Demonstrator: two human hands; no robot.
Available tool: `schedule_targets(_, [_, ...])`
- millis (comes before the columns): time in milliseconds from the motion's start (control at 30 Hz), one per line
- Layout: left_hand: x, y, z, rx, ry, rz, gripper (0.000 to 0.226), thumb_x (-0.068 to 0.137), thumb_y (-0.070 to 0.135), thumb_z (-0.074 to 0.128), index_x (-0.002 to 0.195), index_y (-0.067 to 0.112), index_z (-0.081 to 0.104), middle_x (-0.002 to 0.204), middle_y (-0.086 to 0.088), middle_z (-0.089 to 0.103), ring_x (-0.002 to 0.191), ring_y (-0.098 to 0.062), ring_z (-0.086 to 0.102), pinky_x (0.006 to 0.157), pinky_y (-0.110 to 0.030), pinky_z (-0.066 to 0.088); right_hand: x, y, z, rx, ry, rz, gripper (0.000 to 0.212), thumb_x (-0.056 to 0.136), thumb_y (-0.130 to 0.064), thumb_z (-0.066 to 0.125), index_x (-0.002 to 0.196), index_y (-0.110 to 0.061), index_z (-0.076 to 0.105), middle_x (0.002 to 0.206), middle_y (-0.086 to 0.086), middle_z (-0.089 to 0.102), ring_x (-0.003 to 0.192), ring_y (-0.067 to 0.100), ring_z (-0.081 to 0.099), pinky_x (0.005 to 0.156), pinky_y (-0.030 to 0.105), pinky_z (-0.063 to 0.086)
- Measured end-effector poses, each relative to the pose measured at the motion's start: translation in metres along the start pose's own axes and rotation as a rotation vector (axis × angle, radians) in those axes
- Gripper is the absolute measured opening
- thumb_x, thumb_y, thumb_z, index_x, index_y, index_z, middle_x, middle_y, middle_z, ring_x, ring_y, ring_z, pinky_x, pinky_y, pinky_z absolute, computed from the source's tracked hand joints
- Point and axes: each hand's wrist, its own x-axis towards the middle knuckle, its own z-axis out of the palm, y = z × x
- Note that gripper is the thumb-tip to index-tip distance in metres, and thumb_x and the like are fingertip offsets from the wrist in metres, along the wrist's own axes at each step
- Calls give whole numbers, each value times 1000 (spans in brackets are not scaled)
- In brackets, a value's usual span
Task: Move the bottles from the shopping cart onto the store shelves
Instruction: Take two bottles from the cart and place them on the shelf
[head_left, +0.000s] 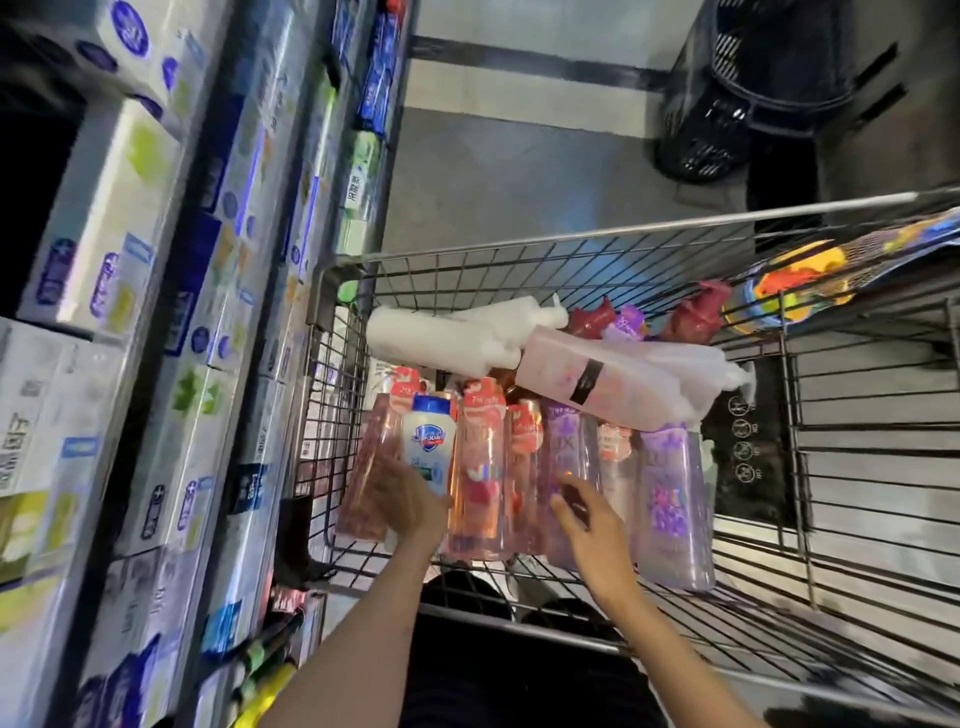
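While the store shelves run from nine to eleven o'clock packed with boxes, the left hand wraps loosely around the small white bottle at six o'clock in the shopping cart, and the right hand hovers just right of it, fingers relaxed and holding nothing, above a purple bottle. The bottles stand upright and tight together, pink, orange and purple, translucent and slick-looking, with a pale pink bottle and white bottles lying across them toward twelve o'clock. Lifting one upright bottle could tip its neighbours or bring those loose ones sliding down.
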Motion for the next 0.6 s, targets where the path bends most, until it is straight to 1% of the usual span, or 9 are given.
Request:
schedule_targets(133, [9, 1, -4, 108, -35, -39, 121, 49, 56, 86, 137, -4, 29, 134, -23, 43, 120, -35, 46, 101, -40, 39, 7, -6, 16, 10, -21, 1, 26, 94, -14, 57, 107, -37, 57, 106, -7, 64, 101, 8, 59, 93, 21, 45])
schedule_targets(200, [12, -1, -6, 64, -45, -50, 112, 47, 54, 88, 132, 0, 38, 128, -20, 49, 114, -34, 50, 97, -38, 43, 9, -7, 21, 3, -44, -3, 32, 95, -15, 56, 103, -45, 54, 106, -13, 63, 101, 1, 58, 88, 12, 42])
schedule_targets(267, [16, -7, -10, -49, -76, -44, 93, 51, 41, 90, 124, 4, 45, 118, -15, 57, 105, -30, 56, 92, -39, 48, 10, -5, 26, -6, -54, 15, 27, 95, -15, 56, 108, -39, 57, 110, -10, 62, 104, 5, 58, 90, 15, 43])
schedule_targets(333, [16, -11, -20, -130, -135, -19, 80, 57, 33, 89, 121, 7, 48, 108, -10, 63, 94, -25, 62, 81, -37, 54, 12, -3, 30, -25, -61, 33, 25, 95, -17, 56, 118, -26, 58, 115, -4, 62, 108, 13, 58, 97, 29, 46])
schedule_targets(367, [15, -13, -28, -166, -149, -1, 79, 58, 30, 89, 122, 8, 48, 105, -8, 64, 88, -22, 64, 72, -33, 55, 14, -2, 32, -28, -65, 43, 26, 95, -18, 56, 121, -22, 58, 115, -2, 63, 108, 14, 59, 99, 33, 46])
schedule_targets(433, [14, -18, -47, -252, -164, 36, 78, 57, 26, 90, 122, 11, 49, 100, -4, 67, 73, -13, 63, 53, -21, 49, 17, -2, 37, -38, -82, 72, 29, 96, -21, 55, 124, -19, 56, 115, -1, 63, 106, 12, 58, 97, 30, 46])
schedule_targets(467, [13, -21, -58, -282, -176, 46, 72, 57, 26, 89, 118, 12, 53, 97, -4, 68, 69, -11, 64, 50, -20, 49, 19, -2, 41, -46, -92, 97, 31, 96, -23, 55, 127, -18, 54, 118, 0, 63, 106, 12, 57, 96, 28, 45])
schedule_targets(533, [11, -28, -80, -298, -190, 59, 61, 60, 32, 88, 108, 11, 56, 95, -5, 68, 71, -14, 66, 56, -26, 53, 25, -3, 49, -35, -104, 149, 40, 95, -28, 57, 132, -14, 50, 124, 3, 61, 111, 15, 56, 99, 29, 44])
schedule_targets(600, [9, -35, -101, -264, -153, 105, 61, 63, 42, 85, 106, 11, 55, 94, -4, 66, 75, -17, 66, 56, -24, 49, 33, -3, 60, -36, -118, 191, 52, 91, -32, 61, 135, -10, 45, 128, 6, 58, 117, 22, 55, 101, 30, 42])
